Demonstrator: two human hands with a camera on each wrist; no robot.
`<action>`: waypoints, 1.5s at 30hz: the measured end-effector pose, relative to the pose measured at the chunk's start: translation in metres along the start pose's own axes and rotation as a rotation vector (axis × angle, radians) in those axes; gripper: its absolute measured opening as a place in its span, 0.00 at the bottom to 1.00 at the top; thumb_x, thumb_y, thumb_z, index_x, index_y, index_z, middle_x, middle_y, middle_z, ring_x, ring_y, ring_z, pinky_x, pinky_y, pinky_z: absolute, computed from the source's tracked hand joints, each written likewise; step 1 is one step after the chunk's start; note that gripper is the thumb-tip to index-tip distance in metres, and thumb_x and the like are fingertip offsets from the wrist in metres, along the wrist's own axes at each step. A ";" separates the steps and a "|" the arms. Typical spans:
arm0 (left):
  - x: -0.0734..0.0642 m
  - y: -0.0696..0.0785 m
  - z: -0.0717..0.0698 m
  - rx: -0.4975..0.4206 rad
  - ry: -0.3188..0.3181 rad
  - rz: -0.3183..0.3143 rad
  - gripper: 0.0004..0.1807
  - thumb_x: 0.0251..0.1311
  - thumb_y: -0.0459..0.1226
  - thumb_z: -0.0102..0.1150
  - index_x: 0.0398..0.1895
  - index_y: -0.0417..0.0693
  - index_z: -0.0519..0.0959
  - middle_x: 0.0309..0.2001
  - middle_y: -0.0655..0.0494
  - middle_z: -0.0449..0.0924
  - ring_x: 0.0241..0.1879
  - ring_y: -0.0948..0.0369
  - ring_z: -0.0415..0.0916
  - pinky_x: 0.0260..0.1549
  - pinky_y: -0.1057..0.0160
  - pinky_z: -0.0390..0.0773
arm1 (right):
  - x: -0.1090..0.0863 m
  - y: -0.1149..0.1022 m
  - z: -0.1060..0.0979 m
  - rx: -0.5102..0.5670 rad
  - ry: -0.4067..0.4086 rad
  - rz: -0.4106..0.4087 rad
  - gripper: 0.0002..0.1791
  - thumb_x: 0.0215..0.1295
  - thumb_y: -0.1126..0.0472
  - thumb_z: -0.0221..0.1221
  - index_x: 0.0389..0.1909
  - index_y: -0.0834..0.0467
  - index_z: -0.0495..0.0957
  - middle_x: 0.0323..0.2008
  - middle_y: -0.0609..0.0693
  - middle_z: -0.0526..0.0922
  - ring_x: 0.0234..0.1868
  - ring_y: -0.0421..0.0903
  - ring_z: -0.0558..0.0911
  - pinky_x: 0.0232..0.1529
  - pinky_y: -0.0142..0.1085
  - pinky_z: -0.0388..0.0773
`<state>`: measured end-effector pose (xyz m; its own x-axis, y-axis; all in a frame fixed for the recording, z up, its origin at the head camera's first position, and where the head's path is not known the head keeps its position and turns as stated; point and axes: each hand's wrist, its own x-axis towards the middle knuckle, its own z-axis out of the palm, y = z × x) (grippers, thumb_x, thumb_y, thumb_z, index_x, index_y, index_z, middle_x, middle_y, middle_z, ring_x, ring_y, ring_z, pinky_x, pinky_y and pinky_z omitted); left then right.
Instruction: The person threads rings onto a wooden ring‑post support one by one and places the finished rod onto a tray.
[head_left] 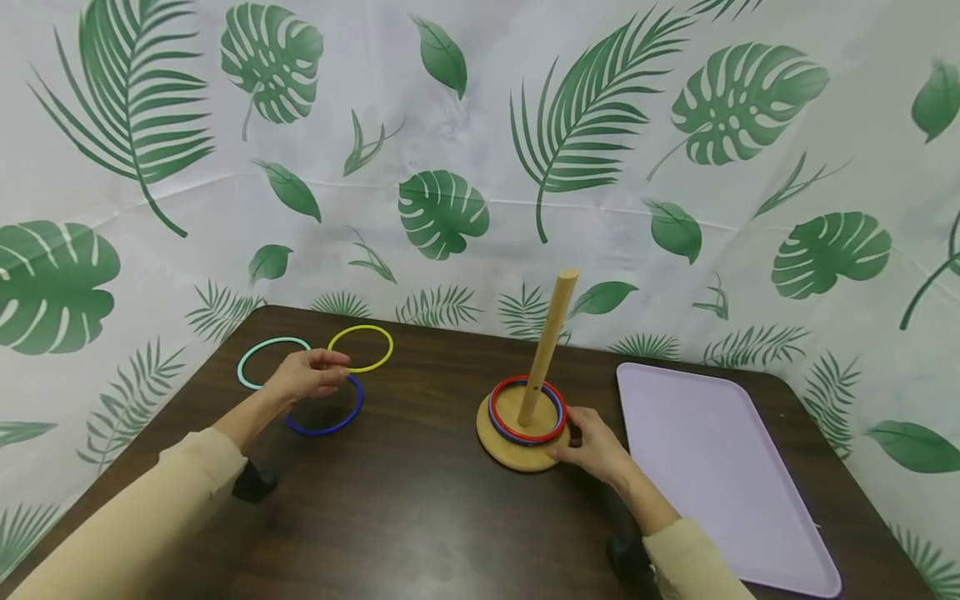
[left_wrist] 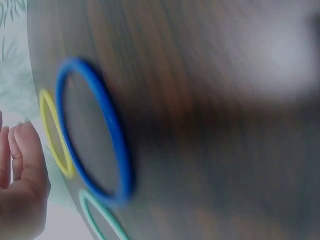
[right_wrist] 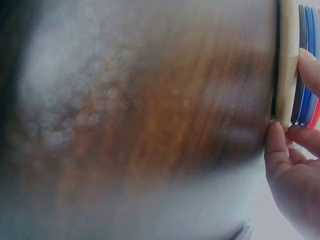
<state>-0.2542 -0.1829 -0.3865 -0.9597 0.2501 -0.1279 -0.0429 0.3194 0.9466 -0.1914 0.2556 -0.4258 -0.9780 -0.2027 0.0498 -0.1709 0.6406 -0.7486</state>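
Above the left part of the table, my left hand (head_left: 303, 377) is raised with its fingers loosely bent and nothing in them. Around it lie a blue ring (head_left: 327, 432), a mint-green ring (head_left: 242, 367) and a yellow ring (head_left: 391, 343); the left wrist view shows the hand (left_wrist: 25, 180) apart from all three. My right hand (head_left: 596, 446) grips the right edge of a round wooden base (head_left: 498, 450), thumb and fingers about its rim. From that base rises a wooden peg (head_left: 551, 342). Several stacked rings encircle the peg, a red ring (head_left: 497, 386) on top.
A lilac tray (head_left: 712, 467) lies on the right side of the dark wooden table (head_left: 420, 508). Behind the table hangs a white cloth (head_left: 495, 108) printed with green leaves. The peg stands tall between the loose rings and the tray.
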 end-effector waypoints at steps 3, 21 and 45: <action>-0.006 -0.008 -0.019 0.027 0.017 -0.020 0.26 0.64 0.34 0.55 0.59 0.23 0.63 0.38 0.60 0.77 0.36 0.73 0.76 0.46 0.60 0.81 | 0.000 -0.002 -0.001 -0.002 -0.003 0.001 0.36 0.47 0.69 0.70 0.58 0.75 0.67 0.55 0.70 0.66 0.57 0.62 0.67 0.46 0.44 0.81; -0.022 -0.044 -0.052 0.310 0.072 0.023 0.26 0.58 0.29 0.59 0.56 0.21 0.65 0.51 0.26 0.71 0.49 0.45 0.73 0.34 0.77 0.76 | 0.000 -0.001 0.001 -0.008 -0.007 -0.002 0.36 0.47 0.69 0.70 0.58 0.75 0.67 0.55 0.70 0.66 0.58 0.62 0.66 0.46 0.44 0.81; -0.017 -0.044 -0.040 0.374 0.194 -0.080 0.17 0.47 0.24 0.58 0.43 0.22 0.74 0.28 0.47 0.78 0.23 0.68 0.73 0.22 0.69 0.81 | 0.000 0.001 0.002 -0.011 -0.001 -0.015 0.36 0.47 0.69 0.70 0.58 0.75 0.67 0.55 0.70 0.66 0.58 0.62 0.66 0.46 0.43 0.81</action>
<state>-0.2468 -0.2379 -0.4143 -0.9934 0.0461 -0.1048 -0.0500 0.6491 0.7591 -0.1913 0.2546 -0.4278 -0.9751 -0.2133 0.0603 -0.1870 0.6459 -0.7402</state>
